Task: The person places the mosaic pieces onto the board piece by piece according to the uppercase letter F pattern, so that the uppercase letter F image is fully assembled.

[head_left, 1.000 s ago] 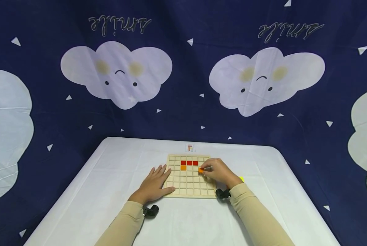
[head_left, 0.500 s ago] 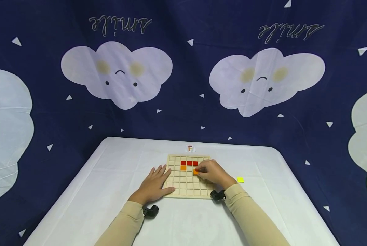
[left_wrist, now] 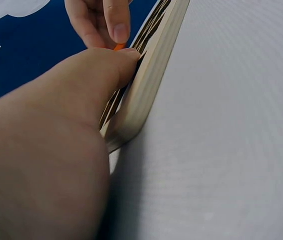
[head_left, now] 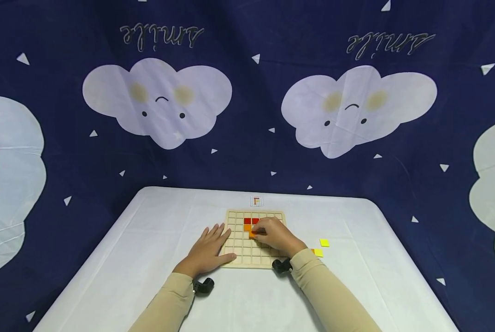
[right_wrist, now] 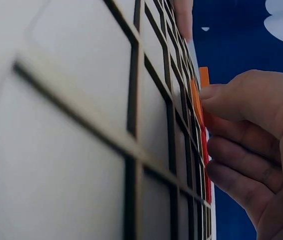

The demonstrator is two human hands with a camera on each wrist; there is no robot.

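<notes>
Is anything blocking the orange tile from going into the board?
Nothing visible does. The right hand pinches the orange tile over the wooden grid board, where the nearby squares look empty.

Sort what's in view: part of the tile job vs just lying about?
In use:
wooden grid board
orange tile pinched by right hand
red tiles and placed orange tile on the board
left hand flat at the board's edge

Lying about:
yellow tiles
small pattern card
</notes>
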